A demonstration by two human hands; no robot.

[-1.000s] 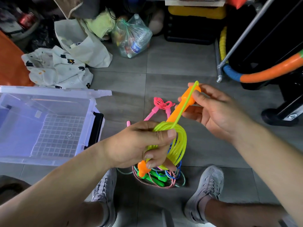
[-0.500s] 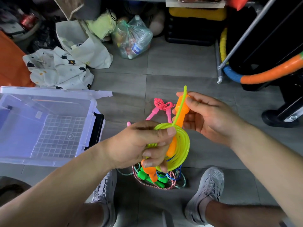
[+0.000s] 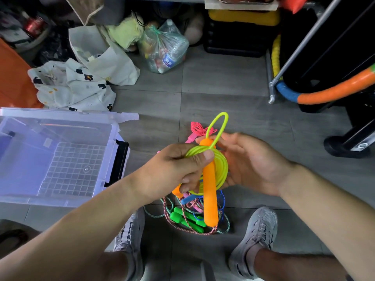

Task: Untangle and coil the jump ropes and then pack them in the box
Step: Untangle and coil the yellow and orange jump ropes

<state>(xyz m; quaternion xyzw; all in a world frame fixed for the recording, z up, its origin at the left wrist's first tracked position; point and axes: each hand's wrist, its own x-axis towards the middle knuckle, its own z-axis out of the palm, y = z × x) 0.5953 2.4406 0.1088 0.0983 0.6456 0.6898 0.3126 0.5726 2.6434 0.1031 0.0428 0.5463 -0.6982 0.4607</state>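
Observation:
My left hand (image 3: pixel 178 169) grips a coiled neon-yellow jump rope (image 3: pixel 220 167) above the floor, thumb pressed over the coil. One orange handle (image 3: pixel 210 197) hangs down through the coil; a yellow loop sticks up above it. My right hand (image 3: pixel 249 165) sits behind the coil's right side with fingers relaxed, touching the rope. On the floor below lies a tangle of other jump ropes (image 3: pixel 194 218) with green and blue handles. A pink rope (image 3: pixel 199 129) lies farther back. The clear plastic box (image 3: pixel 60 199) stands open at my left, with nothing in it.
My two grey shoes (image 3: pixel 255 238) flank the rope tangle. White bags, spotted cloth (image 3: pixel 71 88) and a plastic bag of bottles (image 3: pixel 164 51) line the back. A metal rack leg and a foam-wrapped hoop (image 3: pixel 328 94) stand at the right.
The right hand has let the orange handle drop through the coil and moved behind it. The handle now hangs downward; a yellow loop stands above the coil.

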